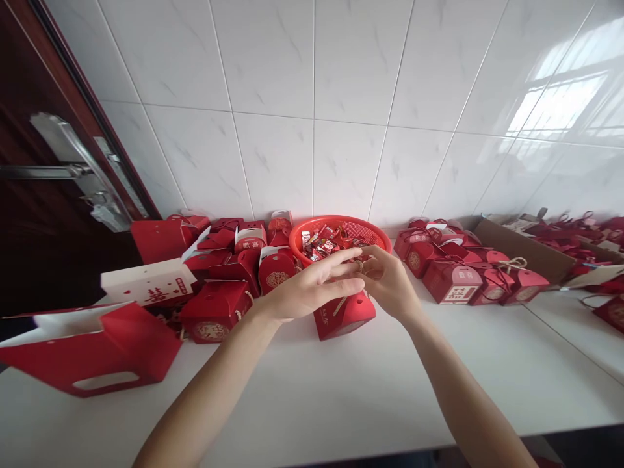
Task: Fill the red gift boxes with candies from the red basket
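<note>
A small red gift box (345, 320) with a rounded, holed top stands on the white table, tilted slightly in view. A beige twine (340, 306) runs up from it beneath my fingers. My left hand (319, 286) is above the box's left side, its long fingers and thumb closing toward the twine. My right hand (387, 279) meets it from the right, fingertips bent and pinched on the twine near its knot. Fingers of both hands overlap, so part of the twine and the box's top are hidden. Behind them is an orange-red plastic basket (383, 242) holding wrapped candies (327, 242).
Several red boxes (214, 315) crowd the left, beside a larger open red box (121, 354). More closed boxes (451, 279) stand right of the basket. A cardboard carton (526, 250) holds red items. A tiled wall (312, 162) backs the table; a dark door (29, 227) is at left.
</note>
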A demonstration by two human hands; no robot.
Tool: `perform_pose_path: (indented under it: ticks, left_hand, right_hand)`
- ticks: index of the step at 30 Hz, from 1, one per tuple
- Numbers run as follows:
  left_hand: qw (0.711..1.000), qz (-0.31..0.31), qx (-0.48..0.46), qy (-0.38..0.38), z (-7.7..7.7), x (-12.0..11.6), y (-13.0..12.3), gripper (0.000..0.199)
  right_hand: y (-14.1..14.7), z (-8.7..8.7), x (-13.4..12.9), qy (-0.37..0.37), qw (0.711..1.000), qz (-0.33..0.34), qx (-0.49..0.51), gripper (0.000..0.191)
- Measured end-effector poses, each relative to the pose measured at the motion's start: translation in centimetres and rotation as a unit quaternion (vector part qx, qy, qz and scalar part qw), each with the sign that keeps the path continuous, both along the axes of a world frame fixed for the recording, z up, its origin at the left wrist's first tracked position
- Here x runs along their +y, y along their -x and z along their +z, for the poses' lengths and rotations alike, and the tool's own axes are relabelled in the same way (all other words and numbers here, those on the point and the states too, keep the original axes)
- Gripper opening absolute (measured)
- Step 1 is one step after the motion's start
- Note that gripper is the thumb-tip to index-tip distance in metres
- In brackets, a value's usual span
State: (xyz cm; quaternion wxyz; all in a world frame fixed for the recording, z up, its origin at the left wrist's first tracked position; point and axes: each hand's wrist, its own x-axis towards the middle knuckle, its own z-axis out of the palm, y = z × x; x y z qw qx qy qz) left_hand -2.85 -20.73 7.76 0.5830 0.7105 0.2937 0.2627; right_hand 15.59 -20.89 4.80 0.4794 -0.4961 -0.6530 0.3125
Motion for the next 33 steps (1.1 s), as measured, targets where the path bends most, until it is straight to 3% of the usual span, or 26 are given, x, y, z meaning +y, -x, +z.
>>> perform_pose_path:
  ticks: [4, 9, 13, 18, 22, 26, 29, 33]
  left_hand:
    - [0.996, 0.053, 0.038, -0.06, -1.0, 0.1, -0.4, 0.078]
    - [0.966, 0.136, 0.146, -0.167, -2.9, 0.8, -1.2, 0.091]
    - [0.937, 0.142, 0.233, -0.219, -4.2, 1.5, -2.1, 0.095]
    - [0.941, 0.084, 0.251, -0.211, -5.6, 1.7, -3.5, 0.063]
    - [0.937, 0.088, 0.26, -0.215, -6.5, 2.4, -4.0, 0.038]
    - [0.941, 0.094, 0.244, -0.215, -6.9, 3.2, -3.9, 0.03]
    - [0.941, 0.088, 0.252, -0.209, -7.0, 3.5, -3.9, 0.028]
    - [0.941, 0.093, 0.248, -0.212, -7.1, 3.5, -3.9, 0.035]
  right_hand:
    - [0.1, -0.1, 0.1, 0.017, 1.0, -0.008, 0.0, 0.024]
    - [-0.2, -0.3, 0.3, 0.007, 0.999, -0.046, -0.003, 0.022]
    - [-0.5, -0.9, 0.6, -0.003, 0.999, -0.049, -0.021, 0.02]
    - [-0.9, -1.3, 0.9, 0.013, 0.999, -0.04, 0.017, 0.021]
    - [-1.3, -1.1, 0.7, 0.092, 0.99, 0.04, 0.101, 0.025]
    - [-1.6, -1.0, 0.6, 0.148, 0.974, 0.103, 0.14, 0.032]
    - [-1.6, -0.9, 0.8, 0.14, 0.981, 0.105, 0.089, 0.035]
    - [-1.3, -0.6, 1.2, 0.057, 0.989, 0.039, -0.132, 0.031]
